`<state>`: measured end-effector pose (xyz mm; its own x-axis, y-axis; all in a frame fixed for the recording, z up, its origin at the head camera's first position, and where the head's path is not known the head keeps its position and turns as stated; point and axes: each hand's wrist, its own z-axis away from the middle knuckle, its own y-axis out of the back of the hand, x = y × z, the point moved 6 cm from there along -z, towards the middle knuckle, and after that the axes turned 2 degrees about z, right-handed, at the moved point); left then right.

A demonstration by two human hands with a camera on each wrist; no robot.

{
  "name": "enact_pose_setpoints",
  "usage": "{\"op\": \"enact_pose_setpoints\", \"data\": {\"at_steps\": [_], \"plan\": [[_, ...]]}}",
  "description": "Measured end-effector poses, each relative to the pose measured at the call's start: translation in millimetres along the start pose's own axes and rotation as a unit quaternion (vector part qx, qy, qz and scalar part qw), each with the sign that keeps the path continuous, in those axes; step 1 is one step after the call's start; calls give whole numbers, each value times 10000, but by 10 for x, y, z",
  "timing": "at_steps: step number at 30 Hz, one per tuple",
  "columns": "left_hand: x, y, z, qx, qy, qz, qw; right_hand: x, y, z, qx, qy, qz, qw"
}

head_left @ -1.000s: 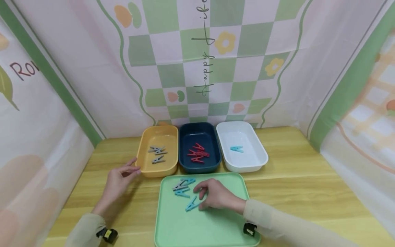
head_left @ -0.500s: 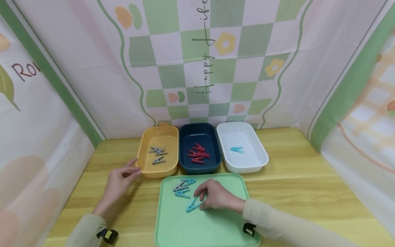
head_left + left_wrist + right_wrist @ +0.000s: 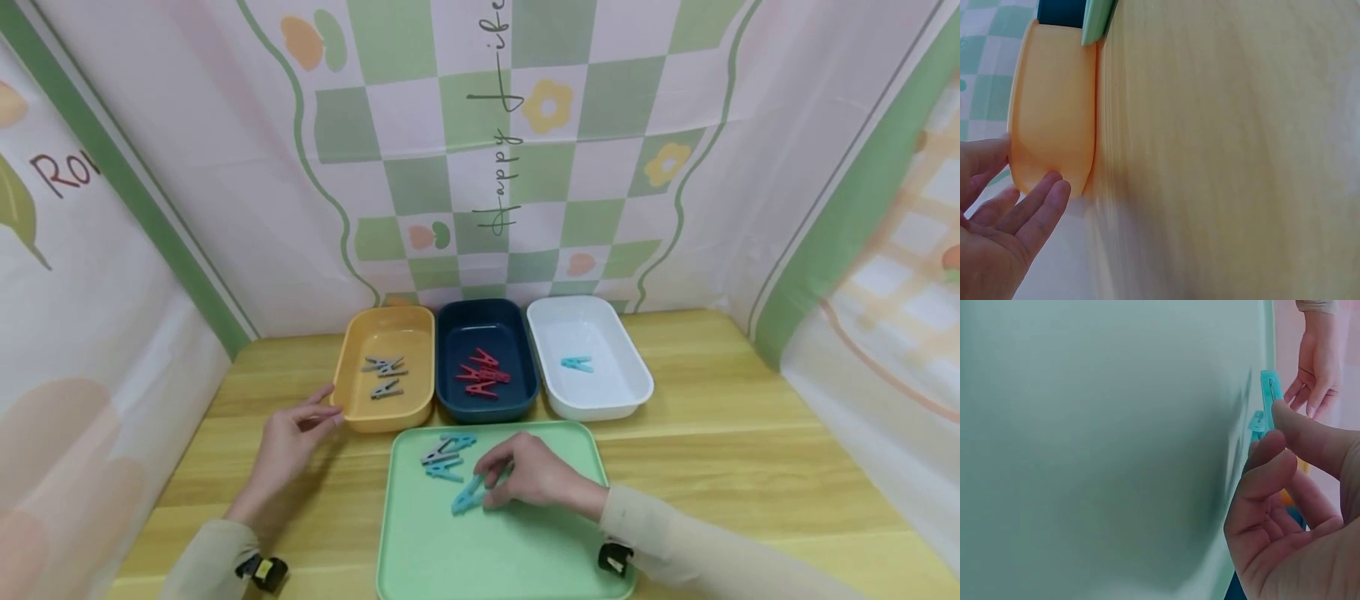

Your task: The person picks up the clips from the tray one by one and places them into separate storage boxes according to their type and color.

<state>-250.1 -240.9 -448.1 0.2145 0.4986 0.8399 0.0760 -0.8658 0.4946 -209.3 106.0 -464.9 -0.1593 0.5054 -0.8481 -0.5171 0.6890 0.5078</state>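
Note:
My right hand (image 3: 528, 473) pinches a light-blue clothespin (image 3: 467, 497) between thumb and fingers, low over the green tray (image 3: 495, 558). In the right wrist view, one end of this clothespin (image 3: 1269, 387) sticks out past the thumb tip. Near the tray's far left corner lie a grey clothespin (image 3: 433, 456) and two more light-blue clothespins (image 3: 445, 472), close together. My left hand (image 3: 288, 437) rests its fingertips against the left side of the yellow container (image 3: 390, 421), its fingers loosely extended. The left wrist view shows those fingers (image 3: 1041, 203) beside the container's outer wall.
Grey clothespins (image 3: 387, 389) lie in the yellow container. Right of it, a navy container (image 3: 487, 410) holds several red clothespins (image 3: 481, 389). Farther right, a white container (image 3: 603, 406) holds one light-blue clothespin (image 3: 576, 364). A patterned cloth (image 3: 480, 183) hangs behind the wooden table (image 3: 697, 467).
My right fingers have closed on the light-blue clothespin, which lay apart from the others on the tray. The left hand stays at the yellow container.

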Motion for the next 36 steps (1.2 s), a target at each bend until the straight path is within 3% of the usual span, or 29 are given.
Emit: {"op": "enact_pose_setpoints", "data": {"at_steps": [13, 23, 36], "plan": [[13, -4, -14, -46, 111, 34, 9999, -132, 222, 51, -37, 106, -384, 9992], [29, 5, -13, -65, 116, -25, 9999, -193, 436, 126, 438, 13, -370, 9984], [24, 8, -3, -17, 116, -22, 9999, -200, 702, 204, 738, -92, -551, 9957]]}}
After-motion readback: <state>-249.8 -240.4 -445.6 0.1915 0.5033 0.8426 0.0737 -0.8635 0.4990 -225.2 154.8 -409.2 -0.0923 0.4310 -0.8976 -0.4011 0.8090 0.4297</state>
